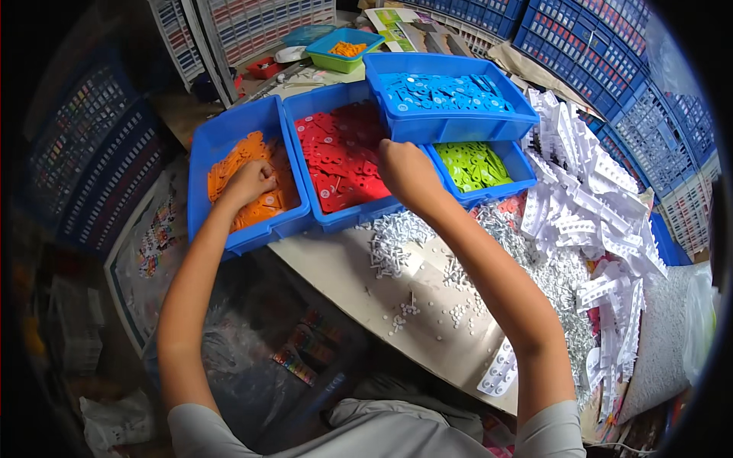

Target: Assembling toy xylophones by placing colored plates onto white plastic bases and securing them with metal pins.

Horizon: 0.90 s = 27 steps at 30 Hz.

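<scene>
My left hand [253, 182] is inside a blue bin [200, 164], over a heap of flat orange plastic pieces [294, 195]. Its fingers are curled, and what they hold is hidden. My right hand [408, 172] is closed at the right edge of the bin [294, 114] of red plastic pieces [336, 153], just under the front left corner of a raised bin [458, 126]. Its fingertips are out of sight, so its grip cannot be made out. Light-blue pieces [447, 93] fill the raised bin, which rests partly over a bin of lime-green pieces [473, 166].
White strips with round knobs [588, 175] pile up on the right. Small silvery-white parts [519, 252] and white discs [458, 311] lie across the table [366, 290]. Stacked blue crates [595, 46] stand behind. A green tub [336, 62] holds a blue tray with orange pieces.
</scene>
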### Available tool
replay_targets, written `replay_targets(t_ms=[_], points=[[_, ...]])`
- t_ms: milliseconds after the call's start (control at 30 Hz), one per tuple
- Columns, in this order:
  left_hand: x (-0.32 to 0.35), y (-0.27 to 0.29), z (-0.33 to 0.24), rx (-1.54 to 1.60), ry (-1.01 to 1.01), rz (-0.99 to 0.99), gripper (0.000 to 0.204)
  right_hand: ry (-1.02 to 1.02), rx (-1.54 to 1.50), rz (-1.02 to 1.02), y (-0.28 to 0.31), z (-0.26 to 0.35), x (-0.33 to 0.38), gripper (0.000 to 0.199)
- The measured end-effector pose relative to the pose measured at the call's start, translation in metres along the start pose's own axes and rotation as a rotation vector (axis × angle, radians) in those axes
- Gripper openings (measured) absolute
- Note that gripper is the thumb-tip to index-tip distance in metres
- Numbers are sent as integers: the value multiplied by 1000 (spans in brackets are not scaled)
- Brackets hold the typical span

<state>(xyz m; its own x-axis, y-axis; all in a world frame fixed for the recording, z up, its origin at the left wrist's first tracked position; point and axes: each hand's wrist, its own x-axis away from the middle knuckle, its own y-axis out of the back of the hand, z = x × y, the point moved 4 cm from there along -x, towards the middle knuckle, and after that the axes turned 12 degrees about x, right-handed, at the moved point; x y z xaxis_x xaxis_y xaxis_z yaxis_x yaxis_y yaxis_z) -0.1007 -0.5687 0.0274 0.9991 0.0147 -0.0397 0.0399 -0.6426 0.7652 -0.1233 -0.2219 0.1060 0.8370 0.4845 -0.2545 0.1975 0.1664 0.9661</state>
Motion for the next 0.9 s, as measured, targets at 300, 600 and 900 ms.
replay_targets(t_ms=[300, 600, 900], points=[[4, 31, 33, 55, -11, -377, 17, -296, -1451, 219, 77, -41, 172, 15], [109, -97, -240, 1015, -115, 77, 21, -825, -1729, -6, 95, -100, 382, 17], [150, -250, -356, 1081, 36, 771, 18, -918, -1456, -266, 85, -107, 458, 27]])
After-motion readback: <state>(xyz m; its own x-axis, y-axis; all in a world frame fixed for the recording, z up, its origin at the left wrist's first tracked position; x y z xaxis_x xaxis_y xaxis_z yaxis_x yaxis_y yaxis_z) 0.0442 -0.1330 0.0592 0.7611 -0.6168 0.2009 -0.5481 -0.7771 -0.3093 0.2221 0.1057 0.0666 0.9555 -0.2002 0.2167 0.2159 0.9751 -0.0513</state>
